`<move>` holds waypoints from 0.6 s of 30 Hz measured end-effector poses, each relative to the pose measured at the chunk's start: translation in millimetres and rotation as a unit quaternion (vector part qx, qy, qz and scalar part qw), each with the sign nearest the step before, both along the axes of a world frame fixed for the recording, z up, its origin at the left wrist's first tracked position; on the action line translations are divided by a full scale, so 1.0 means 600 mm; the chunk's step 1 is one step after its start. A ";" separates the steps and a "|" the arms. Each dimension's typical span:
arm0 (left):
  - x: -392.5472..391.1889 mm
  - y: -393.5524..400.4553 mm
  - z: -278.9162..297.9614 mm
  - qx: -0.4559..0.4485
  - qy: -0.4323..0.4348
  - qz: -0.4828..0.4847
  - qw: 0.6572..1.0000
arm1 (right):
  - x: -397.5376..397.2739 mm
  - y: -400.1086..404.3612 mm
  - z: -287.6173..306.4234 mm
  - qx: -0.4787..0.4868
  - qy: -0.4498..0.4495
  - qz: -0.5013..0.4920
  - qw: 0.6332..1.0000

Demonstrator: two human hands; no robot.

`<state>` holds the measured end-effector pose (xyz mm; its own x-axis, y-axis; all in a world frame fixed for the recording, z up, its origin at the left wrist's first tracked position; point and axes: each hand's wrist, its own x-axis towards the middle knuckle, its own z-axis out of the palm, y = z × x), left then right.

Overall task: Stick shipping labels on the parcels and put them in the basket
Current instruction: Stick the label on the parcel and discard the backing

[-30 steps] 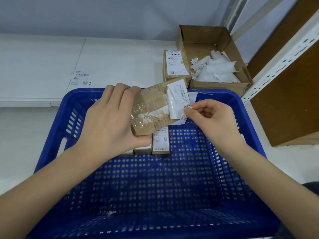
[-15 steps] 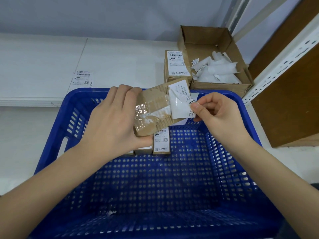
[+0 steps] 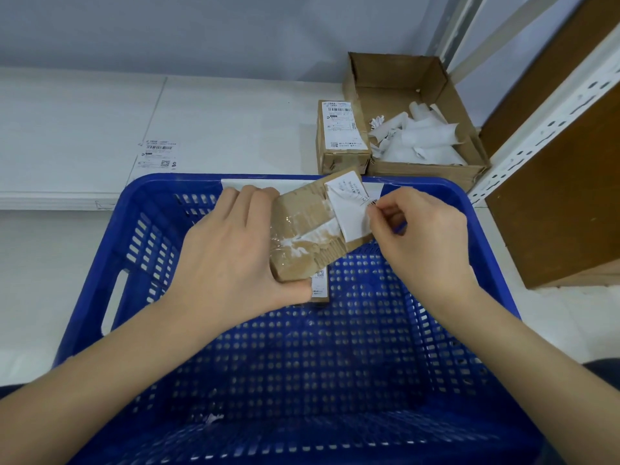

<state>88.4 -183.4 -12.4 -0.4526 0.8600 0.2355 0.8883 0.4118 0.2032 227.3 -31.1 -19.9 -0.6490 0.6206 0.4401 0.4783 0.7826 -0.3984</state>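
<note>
Parcel (image 3: 308, 236) hangs over the basket's (image 3: 100, 250) far edge, gripped in our left hand (image 3: 231, 256); our right hand (image 3: 419, 236) pinches the half-stuck label (image 3: 349, 206). Light, stiff cardboard, slick tape: we'd hold its ends.

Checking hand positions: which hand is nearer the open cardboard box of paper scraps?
Right. The right hand is just in front of the box; the left hand is farther left, gripping the parcel.
</note>
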 end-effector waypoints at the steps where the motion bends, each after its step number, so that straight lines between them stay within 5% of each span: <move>1: 0.000 0.000 0.000 0.000 -0.001 0.001 1.000 | 0.000 -0.002 0.001 -0.024 0.008 -0.002 1.000; 3: -0.002 0.001 0.001 -0.001 -0.005 0.001 1.000 | -0.002 -0.001 0.007 -0.148 0.047 -0.019 0.988; 8: -0.005 0.001 0.005 -0.001 0.010 -0.007 1.000 | -0.007 0.018 0.016 -0.444 0.106 -0.047 0.889; 15: -0.009 0.000 0.008 0.001 0.007 -0.009 1.000 | -0.004 0.023 0.023 -0.437 0.123 -0.044 0.890; 18: -0.009 0.000 0.006 0.001 0.004 -0.010 1.000 | -0.006 0.024 0.023 -0.496 0.115 -0.037 0.860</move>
<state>83.0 -183.5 -9.1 -0.4329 0.8687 0.2407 0.8982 0.3931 0.1967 223.9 -16.5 -6.0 -0.5588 0.8001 -0.2180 0.3304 -0.0263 -0.9435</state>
